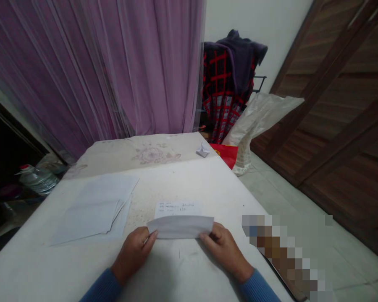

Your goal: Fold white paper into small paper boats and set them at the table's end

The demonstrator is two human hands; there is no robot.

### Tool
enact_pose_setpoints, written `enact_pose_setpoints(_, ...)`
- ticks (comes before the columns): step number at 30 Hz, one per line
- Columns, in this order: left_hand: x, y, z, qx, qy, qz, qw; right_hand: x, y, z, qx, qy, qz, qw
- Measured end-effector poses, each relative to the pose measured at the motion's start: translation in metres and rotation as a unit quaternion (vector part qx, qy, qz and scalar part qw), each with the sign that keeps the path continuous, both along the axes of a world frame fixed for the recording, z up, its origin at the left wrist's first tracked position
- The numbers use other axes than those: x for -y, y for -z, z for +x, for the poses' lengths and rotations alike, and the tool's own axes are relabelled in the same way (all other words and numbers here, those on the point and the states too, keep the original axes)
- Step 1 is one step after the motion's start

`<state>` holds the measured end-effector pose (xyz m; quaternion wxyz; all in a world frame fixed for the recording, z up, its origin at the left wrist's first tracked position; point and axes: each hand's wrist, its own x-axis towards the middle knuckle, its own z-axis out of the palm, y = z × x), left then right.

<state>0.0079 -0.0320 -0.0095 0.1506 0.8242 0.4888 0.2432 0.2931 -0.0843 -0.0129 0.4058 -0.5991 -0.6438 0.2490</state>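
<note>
Paper strip is gripped between left hand and right hand, one end pinched by each; long axis runs side to side, hands about equally near. Just beyond, written note is partly hidden by it. Loose sheets are spread to the left; folded paper is seen near far right corner of table.

one head-worn camera looks forward and down over the nearby table toward the purple curtain.
</note>
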Motion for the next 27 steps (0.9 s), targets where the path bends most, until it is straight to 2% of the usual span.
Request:
enact_pose_setpoints(3, 0.003, -0.006, -0.007, 0.015, -0.034, -0.044, 0.998, -0.006, 0.006, -0.017, -0.061, -0.004, -0.024, 0.998)
enact_pose_setpoints(5, 0.004, -0.006, -0.013, 0.020, -0.064, -0.074, 0.995, -0.012, 0.012, -0.026, -0.084, 0.038, -0.035, 0.995)
enact_pose_setpoints(9, 0.003, 0.000, -0.013, 0.006, -0.127, -0.101, 0.987, -0.020, 0.020, -0.039, -0.014, 0.114, -0.012, 0.993)
enact_pose_setpoints(13, 0.001, 0.011, -0.004, -0.053, -0.167, -0.070, 0.982, -0.017, 0.018, -0.042, 0.040, 0.138, 0.002, 0.990)
enact_pose_setpoints(18, 0.003, 0.022, 0.001, -0.093, -0.150, 0.005, 0.984, -0.015, 0.019, -0.045, 0.091, 0.171, -0.017, 0.981)
enact_pose_setpoints(20, 0.002, 0.019, 0.001, -0.106, -0.144, -0.006, 0.984, -0.017, 0.021, -0.047, 0.130, 0.177, -0.012, 0.976)
enact_pose_setpoints(24, -0.007, 0.001, 0.003, -0.152, -0.139, -0.103, 0.973, -0.022, 0.021, -0.050, 0.219, 0.175, -0.005, 0.960)
enact_pose_setpoints(27, -0.015, -0.010, 0.005, -0.152, -0.140, -0.127, 0.970, -0.023, 0.019, -0.051, 0.269, 0.191, -0.001, 0.944)
